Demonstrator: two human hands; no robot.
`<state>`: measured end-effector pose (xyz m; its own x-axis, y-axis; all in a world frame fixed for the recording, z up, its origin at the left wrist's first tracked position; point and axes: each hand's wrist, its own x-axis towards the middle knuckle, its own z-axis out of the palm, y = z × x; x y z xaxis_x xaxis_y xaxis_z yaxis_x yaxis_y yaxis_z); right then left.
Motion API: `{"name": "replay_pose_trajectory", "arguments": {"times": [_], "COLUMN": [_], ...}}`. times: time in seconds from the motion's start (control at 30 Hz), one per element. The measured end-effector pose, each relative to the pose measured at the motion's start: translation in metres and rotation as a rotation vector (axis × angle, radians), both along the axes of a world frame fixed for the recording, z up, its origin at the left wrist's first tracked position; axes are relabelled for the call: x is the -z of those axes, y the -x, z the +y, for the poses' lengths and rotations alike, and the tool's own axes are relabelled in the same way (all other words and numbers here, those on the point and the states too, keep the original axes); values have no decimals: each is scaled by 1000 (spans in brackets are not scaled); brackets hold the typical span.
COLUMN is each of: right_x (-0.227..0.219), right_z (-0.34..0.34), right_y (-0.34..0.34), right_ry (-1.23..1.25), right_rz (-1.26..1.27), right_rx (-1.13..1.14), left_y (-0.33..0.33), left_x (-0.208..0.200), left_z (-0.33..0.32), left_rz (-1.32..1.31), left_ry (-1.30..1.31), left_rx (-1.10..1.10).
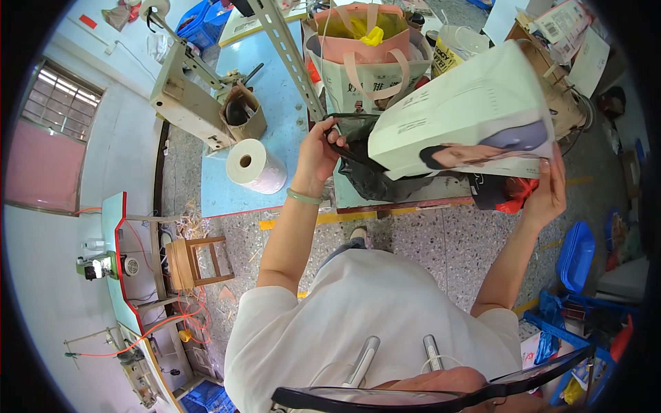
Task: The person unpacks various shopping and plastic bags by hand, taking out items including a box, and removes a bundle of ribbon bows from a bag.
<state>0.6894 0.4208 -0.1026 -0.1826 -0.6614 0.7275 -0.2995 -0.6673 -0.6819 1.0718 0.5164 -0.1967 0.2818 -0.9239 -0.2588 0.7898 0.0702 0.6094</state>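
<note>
Pale green card makes up the box (468, 113), a large carton that fills the upper right of the frame, tilted, with a printed picture on its lower face. The right hand (547, 196) grips its lower right corner from beneath, fingers curled up onto the edge and thumb on the printed face. Left of it, at upper centre, the left hand (320, 155) pinches the rim of a black bag (368, 175), fingers closed on the plastic; a green bangle (303, 197) sits on that wrist. The box's lower left end sits at the bag's mouth, touching it, between the two hands. The bag lies on the blue desk (279, 110), at its near edge. Behind it stands a pink-handled tote (368, 62). A white roll (256, 165) lies on the desk to the left of the left hand, near a sewing machine (189, 96). A red bag (515, 195) shows under the box beside the right hand.
</note>
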Motion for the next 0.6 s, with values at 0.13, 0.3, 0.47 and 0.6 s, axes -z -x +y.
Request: {"name": "replay_pose_trajectory", "arguments": {"times": [0.13, 0.3, 0.47, 0.6], "right_x": [12, 39, 61, 70], "right_z": [-5, 1, 18, 32], "right_y": [23, 53, 69, 84], "right_ry": [-155, -118, -214, -224], "right_rz": [-337, -516, -675, -874], "right_rx": [168, 121, 178, 66], "left_y": [16, 32, 44, 61], "left_x": [-33, -54, -56, -65], "left_z": [3, 4, -8, -26], "left_rz": [-107, -317, -556, -659], "left_ry": [79, 118, 86, 98], "left_rx": [-15, 2, 156, 205]}}
